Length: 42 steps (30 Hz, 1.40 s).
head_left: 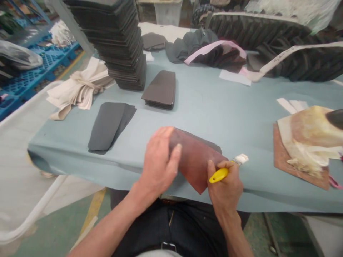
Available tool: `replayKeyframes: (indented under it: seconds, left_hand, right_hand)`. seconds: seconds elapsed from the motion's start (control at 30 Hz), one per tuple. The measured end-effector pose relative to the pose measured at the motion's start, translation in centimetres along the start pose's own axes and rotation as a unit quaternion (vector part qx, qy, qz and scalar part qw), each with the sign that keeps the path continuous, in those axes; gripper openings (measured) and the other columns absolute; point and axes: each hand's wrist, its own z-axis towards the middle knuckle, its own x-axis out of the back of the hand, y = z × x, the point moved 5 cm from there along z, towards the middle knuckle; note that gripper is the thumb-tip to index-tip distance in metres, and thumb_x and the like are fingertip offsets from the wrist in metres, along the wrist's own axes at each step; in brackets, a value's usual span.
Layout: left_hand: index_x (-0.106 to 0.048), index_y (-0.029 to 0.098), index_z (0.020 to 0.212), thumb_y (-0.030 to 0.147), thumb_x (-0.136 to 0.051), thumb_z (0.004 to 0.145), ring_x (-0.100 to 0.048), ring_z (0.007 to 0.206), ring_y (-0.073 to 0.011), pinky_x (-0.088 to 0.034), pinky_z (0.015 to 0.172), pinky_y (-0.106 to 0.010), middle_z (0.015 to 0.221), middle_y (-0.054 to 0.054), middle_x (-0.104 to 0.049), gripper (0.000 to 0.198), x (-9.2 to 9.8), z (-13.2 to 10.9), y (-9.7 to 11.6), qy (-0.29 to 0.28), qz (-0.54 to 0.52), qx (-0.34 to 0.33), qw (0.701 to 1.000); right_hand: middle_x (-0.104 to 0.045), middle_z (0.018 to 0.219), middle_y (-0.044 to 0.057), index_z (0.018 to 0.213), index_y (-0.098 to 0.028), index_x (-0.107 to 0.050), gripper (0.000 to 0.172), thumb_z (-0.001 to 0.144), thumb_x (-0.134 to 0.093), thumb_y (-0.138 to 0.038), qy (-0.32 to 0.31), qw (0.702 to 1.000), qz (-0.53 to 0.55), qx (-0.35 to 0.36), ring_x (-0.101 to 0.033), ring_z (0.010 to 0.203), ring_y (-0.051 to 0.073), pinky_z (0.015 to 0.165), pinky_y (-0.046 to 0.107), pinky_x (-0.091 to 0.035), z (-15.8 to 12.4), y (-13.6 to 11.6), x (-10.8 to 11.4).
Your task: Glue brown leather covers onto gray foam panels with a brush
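A reddish-brown panel [194,160] lies at the table's front edge, over a dark panel [206,141] that shows along its far side. My left hand [162,157] grips the red panel's left end, thumb on top; its other fingertips are partly hidden. My right hand [226,182] is closed around a paintbrush [219,175] with a yellow handle and white-coated bristles pointing right. The thumb and fingers of that hand are also at the red panel's right end. Dark grey panels [107,125] lie fanned to the left, and a small brown-grey stack [160,87] sits farther back.
A tall stack of dark panels [120,43] rises at the back left, beside a tied bundle of cream strips [80,85]. At right, a stained yellowish container [311,125] rests on a brown board [281,153]. Rows of dark pieces [257,32] line the back.
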Motion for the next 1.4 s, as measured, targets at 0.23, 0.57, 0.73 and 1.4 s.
replayKeyframes:
  seconds: [0.23, 0.57, 0.73, 1.4]
  left_hand:
    - [-0.058, 0.002, 0.155, 0.041, -0.069, 0.103, -0.022, 0.170, -0.0477, -0.009, 0.140, -0.062, 0.174, -0.029, -0.040, 0.066, -9.0, 3.4, -2.0, -0.175, 0.134, -0.102, 0.970]
    - [-0.041, 0.004, 0.169, 0.056, -0.040, 0.115, -0.024, 0.171, -0.0415, -0.020, 0.140, -0.061, 0.181, -0.021, -0.033, 0.075, -7.4, 5.4, -4.0, -0.278, 0.435, -0.114, 0.849]
    - [-0.033, 0.003, 0.172, 0.048, -0.035, 0.117, -0.024, 0.171, -0.0407, -0.020, 0.140, -0.060, 0.182, -0.021, -0.030, 0.071, -4.5, 7.8, -6.4, -0.279, 0.433, -0.039, 0.856]
    - [-0.061, 0.009, 0.147, 0.049, -0.034, 0.110, -0.058, 0.149, -0.0317, -0.040, 0.129, -0.050, 0.156, -0.021, -0.065, 0.060, 3.1, 4.4, -4.5, -0.064, 0.161, 0.051, 0.983]
  right_hand:
    - [-0.069, 0.085, 0.006, 0.091, -0.025, -0.058, 0.045, 0.093, -0.060, -0.069, -0.030, 0.999, 0.010, -0.030, -0.056, 0.066, 0.022, 0.064, 0.031, -0.035, 0.0, -0.2, 0.1]
    - [-0.067, 0.084, 0.006, 0.089, -0.025, -0.055, 0.045, 0.089, -0.063, -0.069, -0.042, 0.998, 0.025, -0.046, -0.060, 0.068, 0.021, 0.066, 0.031, -0.039, 0.2, -0.5, 0.7]
    - [-0.066, 0.086, 0.006, 0.089, -0.024, -0.056, 0.042, 0.089, -0.066, -0.065, -0.039, 0.998, 0.023, -0.044, -0.059, 0.068, 0.021, 0.068, 0.032, -0.040, 0.2, -0.8, 0.9]
    - [-0.066, 0.087, 0.005, 0.091, -0.026, -0.056, 0.043, 0.082, -0.063, -0.067, -0.057, 0.996, 0.023, -0.064, -0.056, 0.074, 0.023, 0.072, 0.035, -0.038, 0.8, -0.1, 0.6]
